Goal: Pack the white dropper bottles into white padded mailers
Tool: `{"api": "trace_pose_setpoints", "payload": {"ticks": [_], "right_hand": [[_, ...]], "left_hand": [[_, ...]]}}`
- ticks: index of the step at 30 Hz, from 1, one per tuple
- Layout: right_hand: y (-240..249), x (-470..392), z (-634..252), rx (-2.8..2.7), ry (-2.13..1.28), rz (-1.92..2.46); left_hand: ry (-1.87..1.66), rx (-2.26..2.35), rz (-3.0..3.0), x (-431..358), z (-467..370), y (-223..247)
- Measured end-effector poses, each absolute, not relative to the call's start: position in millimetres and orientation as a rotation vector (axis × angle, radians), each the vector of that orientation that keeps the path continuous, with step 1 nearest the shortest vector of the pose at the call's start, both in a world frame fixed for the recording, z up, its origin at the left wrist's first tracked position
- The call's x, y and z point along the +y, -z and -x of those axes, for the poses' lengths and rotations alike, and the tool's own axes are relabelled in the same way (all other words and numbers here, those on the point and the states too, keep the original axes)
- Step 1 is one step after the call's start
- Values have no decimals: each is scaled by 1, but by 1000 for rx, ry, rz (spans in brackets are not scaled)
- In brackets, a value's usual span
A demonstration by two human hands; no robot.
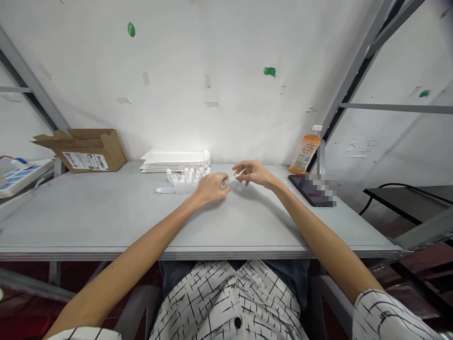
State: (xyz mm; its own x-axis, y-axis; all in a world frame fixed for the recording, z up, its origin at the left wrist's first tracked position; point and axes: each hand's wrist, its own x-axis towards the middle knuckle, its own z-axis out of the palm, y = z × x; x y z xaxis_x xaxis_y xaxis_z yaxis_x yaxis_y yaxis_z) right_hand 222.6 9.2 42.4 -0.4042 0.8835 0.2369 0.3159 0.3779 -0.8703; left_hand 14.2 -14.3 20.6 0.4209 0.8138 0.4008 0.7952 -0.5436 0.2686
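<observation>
My left hand [212,187] is closed around a small white dropper bottle [225,183], lying tilted with its narrow end toward the right. Close by that tip is my right hand [256,173], its fingers curved and apart; whether a fingertip touches the tip is too small to make out. Just left of and behind my left hand, several similar white dropper bottles [182,184] stand grouped on the table, partly hidden by the hand. A thin white strip with a loop [164,190] lies at the group's left side.
On the grey table [106,212], a stack of white sheets or flat packets [173,160] lies against the wall. An opened cardboard box [92,151] stands at back left, with a power strip [26,174] beyond. An orange drink bottle [306,153] and a phone [307,189] are at right.
</observation>
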Motion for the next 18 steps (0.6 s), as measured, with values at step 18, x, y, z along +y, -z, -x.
{"api": "trace_pose_setpoints", "payload": {"ticks": [18], "right_hand": [[-33,9,-216,-1830,-1114,966]], "left_hand": [[-613,1506,-2760,-11,-10,-21]]}}
